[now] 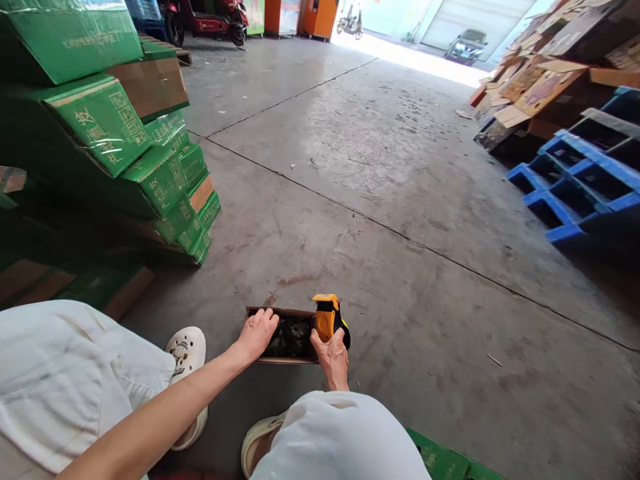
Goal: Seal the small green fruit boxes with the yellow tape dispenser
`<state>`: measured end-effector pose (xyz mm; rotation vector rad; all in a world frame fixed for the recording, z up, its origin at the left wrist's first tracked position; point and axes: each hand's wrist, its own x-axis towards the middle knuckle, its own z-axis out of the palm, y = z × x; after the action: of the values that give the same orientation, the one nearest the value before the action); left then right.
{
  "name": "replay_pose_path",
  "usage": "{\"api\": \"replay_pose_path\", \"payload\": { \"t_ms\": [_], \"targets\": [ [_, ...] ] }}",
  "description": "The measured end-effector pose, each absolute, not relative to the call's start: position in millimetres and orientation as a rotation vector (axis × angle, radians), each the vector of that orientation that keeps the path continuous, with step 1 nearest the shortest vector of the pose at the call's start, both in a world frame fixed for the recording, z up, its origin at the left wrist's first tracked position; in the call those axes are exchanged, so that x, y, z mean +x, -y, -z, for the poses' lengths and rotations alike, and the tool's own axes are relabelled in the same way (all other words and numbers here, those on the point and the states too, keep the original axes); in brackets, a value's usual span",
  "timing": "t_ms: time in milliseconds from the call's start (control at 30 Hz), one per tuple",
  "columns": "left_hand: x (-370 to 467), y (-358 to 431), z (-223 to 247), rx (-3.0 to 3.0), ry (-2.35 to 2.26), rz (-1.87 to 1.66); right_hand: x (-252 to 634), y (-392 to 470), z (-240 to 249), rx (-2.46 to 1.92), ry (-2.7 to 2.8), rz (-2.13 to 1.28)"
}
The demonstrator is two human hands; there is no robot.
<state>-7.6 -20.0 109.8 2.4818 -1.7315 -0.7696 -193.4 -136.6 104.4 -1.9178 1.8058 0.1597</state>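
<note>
A small open cardboard box [289, 361] rests on the floor between my feet. Dark, shiny, crumpled material, like black plastic [293, 337], fills its inside. My left hand [258, 331] lies over the box's left end, its fingers curled over the edge and partly hidden. At the opposite end, my right hand [332, 353] grips a yellow-orange tape dispenser [326, 325] with black parts. The dispenser stands upright against the box's right end; whether it touches the wall is unclear.
Stacked green cartons [165, 177] rise on the left. Blue pallets [585, 180] and piled cardboard [550, 87] stand to the right. A green carton piece [450, 460] lies near my right knee. Farther off are a red scooter [210, 20] and a car [466, 47].
</note>
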Motion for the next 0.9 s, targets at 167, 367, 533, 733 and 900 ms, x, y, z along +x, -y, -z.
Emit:
{"api": "replay_pose_path", "payload": {
  "t_ms": [167,367,533,733,900],
  "targets": [
    [-21,4,-106,2.468,1.671,0.702,-197,135,-102,-1.913,-1.786,-0.135],
    [-27,16,-105,2.466,1.733,1.085,-191,131,-101,-1.999,-1.81,-0.151],
    [-29,31,-106,2.398,1.731,1.192,-194,128,-98,-1.94,-1.772,-0.089],
    [28,-31,-96,2.278,0.974,0.624,-221,134,-70,-1.648,-1.618,0.044],
    [36,-42,-61,2.113,0.332,1.006,-220,144,-52,-1.709,-1.612,-0.097]
  ]
}}
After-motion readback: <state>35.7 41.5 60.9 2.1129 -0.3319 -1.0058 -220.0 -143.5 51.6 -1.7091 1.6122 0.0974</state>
